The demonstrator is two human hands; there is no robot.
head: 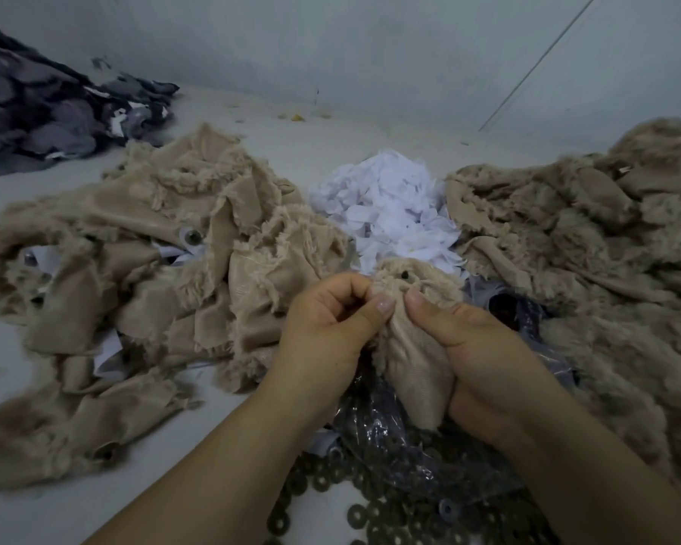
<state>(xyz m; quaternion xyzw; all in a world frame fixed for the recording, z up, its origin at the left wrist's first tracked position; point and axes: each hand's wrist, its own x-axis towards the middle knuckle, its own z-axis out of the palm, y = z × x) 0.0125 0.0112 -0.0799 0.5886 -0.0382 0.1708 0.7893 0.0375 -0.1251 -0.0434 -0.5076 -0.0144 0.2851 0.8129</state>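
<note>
We see the left forearm (221, 462) and right forearm (590, 474) bare, no sleeve showing. The left hand (323, 332) and right hand (488, 356) have short, rounded thumbnails (385, 304) (possibly glossy; the view is blurred).

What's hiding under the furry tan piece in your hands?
A crinkly clear bag of dark rings lies under the furry piece. The piece covers part of the bag, so what is right beneath it stays hidden.

The bare left forearm (213, 466) and the bare right forearm (590, 466) reach in from the lower edge and converge toward the middle. The left grip (327, 332) curls its fingers into the palm, thumb stretched forward, nail up, pinching. The right grip (484, 359) sits just beside it, thumb tips close together, fingers wrapped underneath, clasping.
</note>
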